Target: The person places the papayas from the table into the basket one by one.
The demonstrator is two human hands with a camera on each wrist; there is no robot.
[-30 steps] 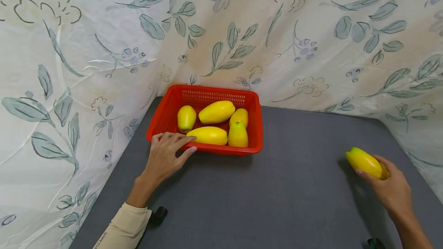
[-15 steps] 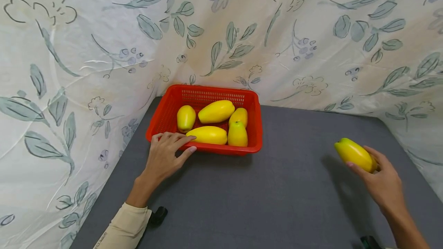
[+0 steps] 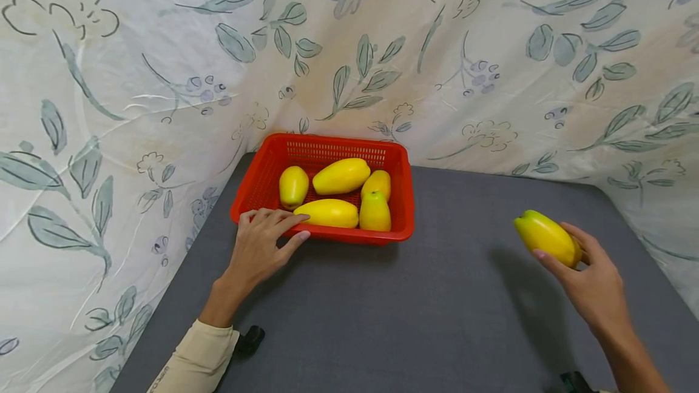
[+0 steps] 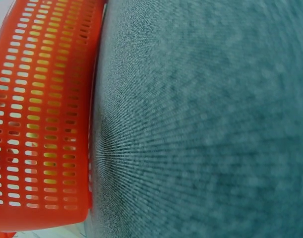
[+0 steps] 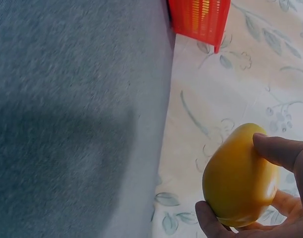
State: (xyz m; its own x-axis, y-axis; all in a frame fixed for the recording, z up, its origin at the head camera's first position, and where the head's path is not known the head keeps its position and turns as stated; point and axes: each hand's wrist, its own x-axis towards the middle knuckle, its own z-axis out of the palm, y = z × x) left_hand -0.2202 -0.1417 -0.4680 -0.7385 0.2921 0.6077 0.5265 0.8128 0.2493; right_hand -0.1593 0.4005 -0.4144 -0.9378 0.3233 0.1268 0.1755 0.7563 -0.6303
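A red plastic basket (image 3: pixel 401 214) with slotted walls stands at the back left of the grey table, holding several yellow papayas (image 3: pixel 341 176). My left hand (image 3: pixel 262 247) holds its front left rim, with the fingers over the edge and the thumb outside; the index finger lies near the front papaya (image 3: pixel 327 214). Off to the right, my right hand (image 3: pixel 592 278) grips another yellow papaya (image 3: pixel 548 238) by its rounded end, its greenish tip pointing left. The right wrist view shows thumb and fingers around this papaya (image 5: pixel 240 178). The left wrist view shows the basket wall (image 4: pixel 42 114) but no hand.
A floral cloth (image 3: pixel 459 77) hangs behind the table and along both sides. The grey tabletop (image 3: pixel 437 296) spreads between the basket and my right hand, whose shadow falls on it. Dark wrist devices (image 3: pixel 248 341) sit at both wrists.
My right hand has moved left and away from me with the papaya, and its shadow has drawn apart from it. My left hand and the basket stay in place.
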